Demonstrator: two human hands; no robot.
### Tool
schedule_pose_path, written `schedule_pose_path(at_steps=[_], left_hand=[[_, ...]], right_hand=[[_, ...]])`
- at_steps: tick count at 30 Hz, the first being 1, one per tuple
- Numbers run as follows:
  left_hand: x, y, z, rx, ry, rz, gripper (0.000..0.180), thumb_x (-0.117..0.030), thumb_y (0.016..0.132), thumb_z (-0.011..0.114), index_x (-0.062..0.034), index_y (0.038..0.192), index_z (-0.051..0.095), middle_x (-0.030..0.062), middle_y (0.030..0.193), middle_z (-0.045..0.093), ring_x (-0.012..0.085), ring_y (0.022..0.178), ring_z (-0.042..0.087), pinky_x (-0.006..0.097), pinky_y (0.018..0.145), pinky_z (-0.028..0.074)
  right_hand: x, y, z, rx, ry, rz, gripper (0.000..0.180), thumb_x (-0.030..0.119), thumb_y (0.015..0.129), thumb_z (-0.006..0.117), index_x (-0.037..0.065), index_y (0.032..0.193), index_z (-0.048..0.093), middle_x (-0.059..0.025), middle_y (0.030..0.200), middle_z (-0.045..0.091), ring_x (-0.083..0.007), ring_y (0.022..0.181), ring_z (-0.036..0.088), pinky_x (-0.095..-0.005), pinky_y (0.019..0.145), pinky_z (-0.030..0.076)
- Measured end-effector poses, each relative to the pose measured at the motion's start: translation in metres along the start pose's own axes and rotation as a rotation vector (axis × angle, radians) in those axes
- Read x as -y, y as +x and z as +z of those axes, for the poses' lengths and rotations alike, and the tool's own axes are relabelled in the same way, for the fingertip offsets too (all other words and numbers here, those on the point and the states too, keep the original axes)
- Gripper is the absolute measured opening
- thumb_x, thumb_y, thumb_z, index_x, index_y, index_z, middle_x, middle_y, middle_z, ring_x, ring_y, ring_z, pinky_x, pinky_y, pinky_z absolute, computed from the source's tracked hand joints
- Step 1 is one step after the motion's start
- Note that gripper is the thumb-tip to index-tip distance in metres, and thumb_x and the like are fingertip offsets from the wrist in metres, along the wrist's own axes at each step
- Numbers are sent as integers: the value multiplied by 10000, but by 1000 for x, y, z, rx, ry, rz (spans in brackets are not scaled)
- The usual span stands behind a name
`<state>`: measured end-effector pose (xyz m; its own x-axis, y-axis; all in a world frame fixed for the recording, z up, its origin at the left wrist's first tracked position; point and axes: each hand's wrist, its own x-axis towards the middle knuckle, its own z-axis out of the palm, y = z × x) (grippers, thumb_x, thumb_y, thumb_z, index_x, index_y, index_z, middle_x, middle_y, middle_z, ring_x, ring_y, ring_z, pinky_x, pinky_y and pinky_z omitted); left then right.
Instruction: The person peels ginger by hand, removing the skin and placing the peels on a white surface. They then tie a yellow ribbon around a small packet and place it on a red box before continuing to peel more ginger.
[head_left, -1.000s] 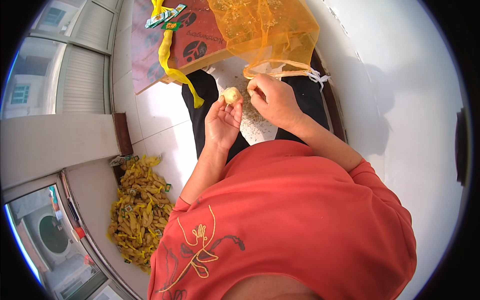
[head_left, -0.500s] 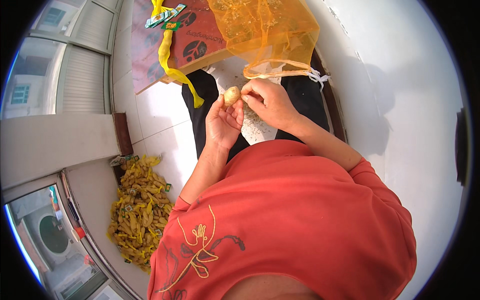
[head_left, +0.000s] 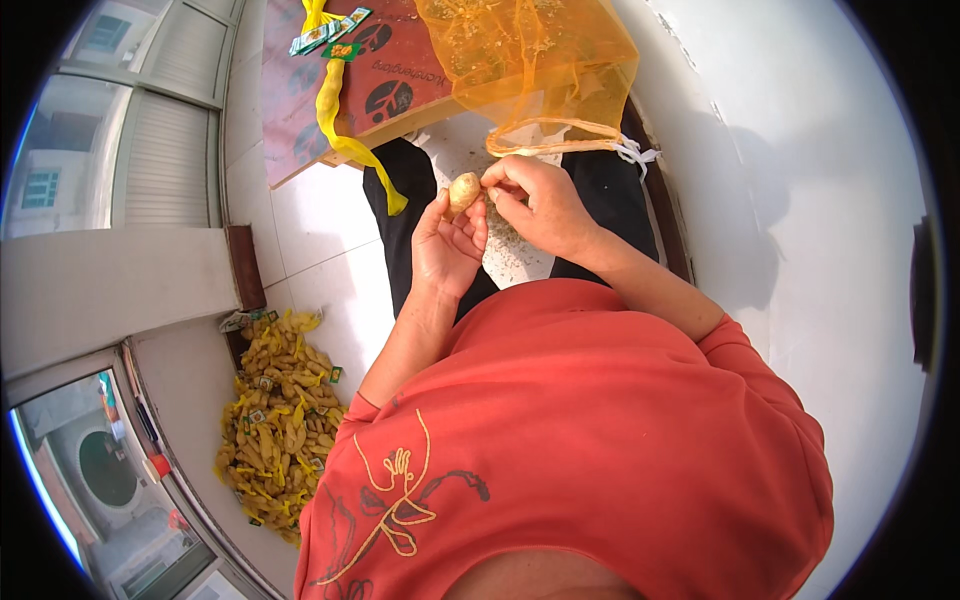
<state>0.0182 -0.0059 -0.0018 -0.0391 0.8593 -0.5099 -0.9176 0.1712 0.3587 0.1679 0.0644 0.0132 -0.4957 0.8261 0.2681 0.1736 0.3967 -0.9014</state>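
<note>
My left hand [head_left: 450, 243] pinches a small, rounded, tan tuber-like piece [head_left: 463, 192] upright between thumb and fingers, its other fingers curled below. Close against the piece's right side is my right hand [head_left: 537, 203], with thumb and forefinger pinched together. Whatever lies between those fingertips, if anything, is too small to make out. Beyond my hands, an orange mesh bag [head_left: 540, 60] spreads over a dark red board [head_left: 415, 75], its drawstring edge hanging toward me. Left of it, a yellow mesh sleeve [head_left: 330, 105] with a green label droops over the board's near edge.
Several small labels [head_left: 330, 32] lie bunched with yellow netting at the board's far left. On the floor at lower left rests a heap of filled yellow net bags [head_left: 280, 420]. A white wall [head_left: 820, 200] stands at right, a glazed window frame [head_left: 120, 160] at left.
Almost nothing differs. Both hands keep their place, and my right fingertips have shifted very slightly at the side of the tan piece.
</note>
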Motion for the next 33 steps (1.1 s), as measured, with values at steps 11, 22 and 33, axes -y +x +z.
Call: schedule_pose_path(at_steps=[11, 22, 33], left_hand=[[1, 0, 1, -4, 5, 17, 278, -227, 890, 594, -18, 1072, 572, 65, 973, 629, 160, 849, 632, 243, 740, 539], [1, -2, -1, 69, 211, 162, 226, -145, 887, 610, -36, 1075, 550, 57, 945, 628, 116, 758, 608, 213, 671, 518], [-1, -9, 8, 171, 435, 367, 385, -9, 846, 625, -13, 1208, 495, 80, 996, 629, 126, 827, 631, 223, 739, 516]], right_hand=[[16, 0, -7, 2, 42, 79, 118, 124, 856, 607, 19, 904, 579, -104, 754, 622, -218, 670, 621, -306, 630, 489], [0, 1, -4, -11, 227, 158, 231, 203, 927, 561, -7, 832, 550, -78, 670, 589, -142, 585, 577, -271, 551, 453], [5, -3, -6, 136, 603, 225, 274, 133, 902, 596, -53, 1101, 562, -74, 946, 634, -98, 821, 622, -235, 737, 519]])
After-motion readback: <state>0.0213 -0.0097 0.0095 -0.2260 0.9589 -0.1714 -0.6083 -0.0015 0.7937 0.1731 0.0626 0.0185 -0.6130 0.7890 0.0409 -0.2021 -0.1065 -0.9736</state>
